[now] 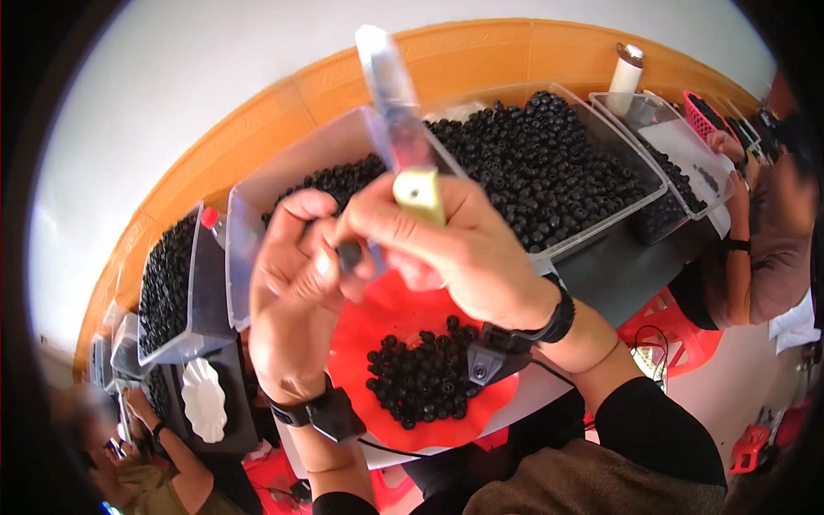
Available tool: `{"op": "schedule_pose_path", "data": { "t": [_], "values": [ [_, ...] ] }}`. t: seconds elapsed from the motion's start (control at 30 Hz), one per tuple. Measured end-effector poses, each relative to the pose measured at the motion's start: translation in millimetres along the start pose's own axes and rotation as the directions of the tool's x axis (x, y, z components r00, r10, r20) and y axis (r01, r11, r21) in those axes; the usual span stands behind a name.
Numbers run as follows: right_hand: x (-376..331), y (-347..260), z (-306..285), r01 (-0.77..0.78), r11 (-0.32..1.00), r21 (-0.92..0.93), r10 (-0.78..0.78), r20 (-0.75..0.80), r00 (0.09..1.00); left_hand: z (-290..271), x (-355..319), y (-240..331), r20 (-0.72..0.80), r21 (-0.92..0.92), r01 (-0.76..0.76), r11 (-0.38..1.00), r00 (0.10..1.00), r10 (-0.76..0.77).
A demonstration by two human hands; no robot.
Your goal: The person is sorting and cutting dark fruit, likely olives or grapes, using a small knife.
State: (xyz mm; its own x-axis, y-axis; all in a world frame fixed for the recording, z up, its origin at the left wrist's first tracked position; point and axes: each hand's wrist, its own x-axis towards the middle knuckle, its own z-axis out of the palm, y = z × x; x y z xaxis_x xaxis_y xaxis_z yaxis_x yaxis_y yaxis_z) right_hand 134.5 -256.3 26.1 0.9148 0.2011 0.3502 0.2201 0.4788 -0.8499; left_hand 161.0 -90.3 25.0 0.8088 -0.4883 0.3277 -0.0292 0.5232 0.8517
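Above a red dish (365,330), both my hands are raised close together. Pinched in the fingers of my left hand (290,287) is a small black round piece (348,255). My right hand (485,253) grips a knife (419,193) by its pale yellow handle; the blurred blade points up and away from me. The fingers of the two hands meet around the piece, and I cannot tell whether the knife touches it. A heap of black round pieces (421,378), some showing a hole, lies in the dish below.
Large clear bins of black pieces (549,167) stand beyond my hands, with another bin (202,292) at the left. A white scalloped dish (204,399) lies near it. A white bottle (625,79) stands far right. People (747,223) work on both sides.
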Motion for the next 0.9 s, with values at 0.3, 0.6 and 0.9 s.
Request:
{"op": "schedule_pose_path", "data": {
  "t": [0.3, 0.6, 0.9],
  "values": [
    [3, -10, -6, 0.076, 0.996, -0.05, -0.082, -0.128, 0.988, -4, 0, 9, -0.188, 0.721, -0.163, 0.674, 0.889, 0.416],
    [7, -20, -17, 0.029, 0.998, 0.059, -0.033, 0.07, 0.997, -4, -14, -59, 0.207, 0.977, -0.185, 0.104, 0.942, -0.266],
    [-1, -22, -17, 0.268, 0.962, -0.06, -0.267, 0.012, 0.964, -24, -25, -100, 0.248, 0.968, -0.24, 0.078, 0.849, -0.466]
  ]
}}
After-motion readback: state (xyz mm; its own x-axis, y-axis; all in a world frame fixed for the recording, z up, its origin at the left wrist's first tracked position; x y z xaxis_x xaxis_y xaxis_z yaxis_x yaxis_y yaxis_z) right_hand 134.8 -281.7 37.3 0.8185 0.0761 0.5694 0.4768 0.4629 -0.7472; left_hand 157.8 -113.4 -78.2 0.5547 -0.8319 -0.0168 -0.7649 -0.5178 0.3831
